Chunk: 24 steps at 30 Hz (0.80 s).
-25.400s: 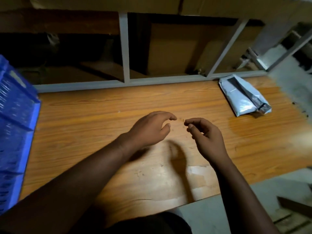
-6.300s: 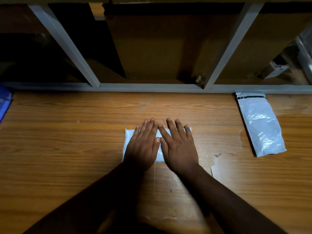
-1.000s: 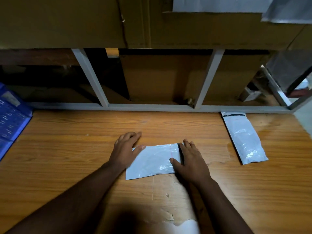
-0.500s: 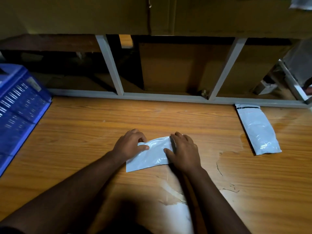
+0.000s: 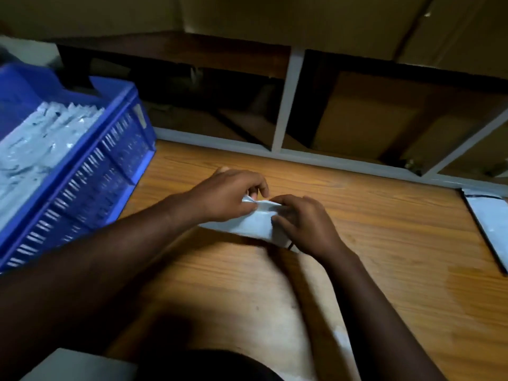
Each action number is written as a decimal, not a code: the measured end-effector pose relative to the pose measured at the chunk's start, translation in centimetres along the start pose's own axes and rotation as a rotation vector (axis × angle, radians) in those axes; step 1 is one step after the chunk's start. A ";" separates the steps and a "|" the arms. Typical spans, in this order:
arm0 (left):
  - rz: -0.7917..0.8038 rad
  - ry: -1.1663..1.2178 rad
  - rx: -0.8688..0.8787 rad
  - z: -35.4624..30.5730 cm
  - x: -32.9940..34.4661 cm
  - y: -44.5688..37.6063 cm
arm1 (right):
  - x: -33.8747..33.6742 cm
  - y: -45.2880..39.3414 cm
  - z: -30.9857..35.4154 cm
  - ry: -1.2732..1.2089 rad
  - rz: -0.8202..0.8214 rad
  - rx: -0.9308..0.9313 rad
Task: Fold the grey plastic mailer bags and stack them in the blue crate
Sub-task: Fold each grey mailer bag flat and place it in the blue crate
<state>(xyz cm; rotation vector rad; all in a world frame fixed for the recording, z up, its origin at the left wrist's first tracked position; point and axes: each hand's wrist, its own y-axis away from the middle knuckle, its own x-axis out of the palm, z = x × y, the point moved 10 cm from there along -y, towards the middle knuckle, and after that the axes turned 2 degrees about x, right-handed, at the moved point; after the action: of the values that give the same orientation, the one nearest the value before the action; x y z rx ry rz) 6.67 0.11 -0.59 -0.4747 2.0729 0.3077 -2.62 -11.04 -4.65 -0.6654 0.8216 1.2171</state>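
A folded grey mailer bag (image 5: 254,225) lies mid-table between my hands, its upper edge raised off the wood. My left hand (image 5: 228,195) pinches that raised edge at the left. My right hand (image 5: 301,220) curls over the bag's right end and grips it. The blue crate (image 5: 110,158) stands on the table at the left and holds a stack of folded grey mailer bags (image 5: 35,149). Another grey mailer bag (image 5: 488,218) lies flat at the table's right edge, partly cut off by the frame.
The wooden table (image 5: 371,265) has worn, peeling patches near its front edge. A grey metal shelf frame (image 5: 286,105) runs along the table's back, with brown cardboard boxes (image 5: 379,116) behind and above it. A pale object (image 5: 79,367) shows at the bottom left.
My view has swung left, bringing the crate's inside into sight. Both hands have closed on the folded bag and its upper edge has lifted off the table.
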 end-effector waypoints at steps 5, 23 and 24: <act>-0.204 -0.265 0.191 3.6 -12.4 8.6 | 0.2 -4.1 13.1 -0.157 -0.134 -0.054; 0.064 -0.317 0.121 24.7 -14.2 25.9 | 6.8 -6.1 34.5 -0.427 -0.115 -0.005; 0.135 -0.372 0.083 25.4 -13.0 26.5 | 7.2 -6.2 35.2 -0.408 -0.110 -0.022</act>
<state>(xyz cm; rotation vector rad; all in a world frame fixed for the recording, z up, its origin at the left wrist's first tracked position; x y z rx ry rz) 20.18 36.63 -1.76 -0.2081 1.7486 0.3583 10.89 19.98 8.85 -0.4510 0.4270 1.2095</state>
